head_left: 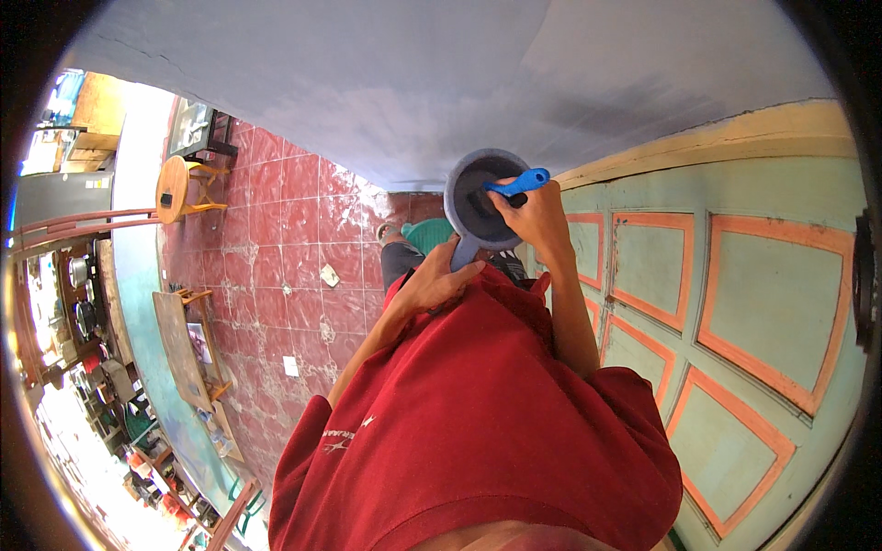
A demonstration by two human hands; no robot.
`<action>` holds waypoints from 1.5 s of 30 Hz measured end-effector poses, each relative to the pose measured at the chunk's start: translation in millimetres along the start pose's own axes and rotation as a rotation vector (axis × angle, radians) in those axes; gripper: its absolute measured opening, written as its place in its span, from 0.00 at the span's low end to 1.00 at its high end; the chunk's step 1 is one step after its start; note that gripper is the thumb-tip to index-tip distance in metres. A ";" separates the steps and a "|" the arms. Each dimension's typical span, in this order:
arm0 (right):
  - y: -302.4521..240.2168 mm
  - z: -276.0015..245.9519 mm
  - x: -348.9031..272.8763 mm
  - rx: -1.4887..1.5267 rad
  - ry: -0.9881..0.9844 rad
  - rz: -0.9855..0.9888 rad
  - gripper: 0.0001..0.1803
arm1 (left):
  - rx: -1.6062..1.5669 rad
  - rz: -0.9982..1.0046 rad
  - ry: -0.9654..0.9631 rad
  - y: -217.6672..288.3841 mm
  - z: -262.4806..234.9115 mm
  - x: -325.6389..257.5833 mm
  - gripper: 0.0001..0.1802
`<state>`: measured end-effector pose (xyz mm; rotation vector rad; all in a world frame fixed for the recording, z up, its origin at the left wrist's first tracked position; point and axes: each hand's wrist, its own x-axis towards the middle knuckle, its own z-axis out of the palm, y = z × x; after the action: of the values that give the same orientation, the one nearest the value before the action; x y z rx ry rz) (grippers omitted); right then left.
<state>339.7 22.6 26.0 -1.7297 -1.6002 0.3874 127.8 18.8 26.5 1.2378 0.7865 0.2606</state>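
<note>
Head view: left hand (439, 280) was clamped on the handle of a grey scoop pot (480, 197), held up in front of the red shirt (478, 413), close to the pale blue wall (386, 83). Right hand (536, 213) was closed around a blue brush handle (520, 182), its dark head down inside the pot. Green bucket (424, 237) sat on the red tiled floor (276, 239) just below the pot, partly hidden. Green door with orange panel trim (735, 294) stood to the right. Round wooden stool (179, 188) was well apart, far left.
</note>
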 end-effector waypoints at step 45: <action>-177.3 -238.4 195.5 -0.430 0.926 -1.054 0.14 | -0.245 -0.059 0.194 -8.9 -37.5 2.8 0.11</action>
<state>403.2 126.7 360.1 -0.8218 -1.6142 -1.1531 103.0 45.3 13.3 0.9662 0.9273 0.4216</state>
